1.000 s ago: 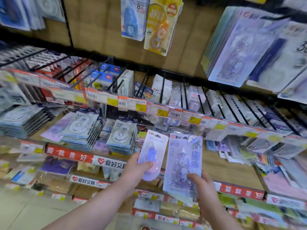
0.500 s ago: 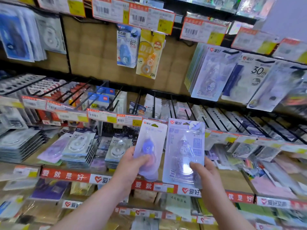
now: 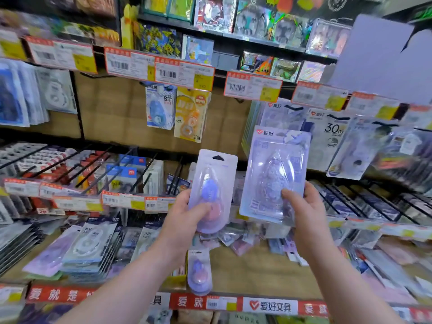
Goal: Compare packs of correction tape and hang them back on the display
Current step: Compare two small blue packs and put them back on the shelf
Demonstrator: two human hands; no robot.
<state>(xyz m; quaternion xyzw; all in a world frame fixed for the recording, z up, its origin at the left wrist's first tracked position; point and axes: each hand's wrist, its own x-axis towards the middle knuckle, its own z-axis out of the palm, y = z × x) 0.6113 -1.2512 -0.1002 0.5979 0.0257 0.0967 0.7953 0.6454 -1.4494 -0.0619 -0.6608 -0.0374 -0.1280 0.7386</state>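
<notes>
My left hand (image 3: 184, 215) grips the lower part of a small lilac correction tape pack (image 3: 214, 181) with a purple and pink dispenser inside. My right hand (image 3: 304, 211) holds a larger pale purple correction tape pack (image 3: 277, 164) by its lower right corner, thumb on the clear blister. Both packs stand upright side by side in front of the display. Behind the larger pack hang similar purple packs (image 3: 280, 113) and a white 30m pack (image 3: 332, 136) on pegs.
Black peg hooks (image 3: 98, 169) with price tags (image 3: 161, 71) run across the display. A blue pack (image 3: 160, 106) and a yellow pack (image 3: 190, 115) hang on the brown back panel. A small lilac pack (image 3: 199, 272) and stacked packs (image 3: 91, 244) lie on the shelf below.
Both hands have lifted the two packs higher in front of the display. The view has tilted up, showing the upper shelves and price tags.
</notes>
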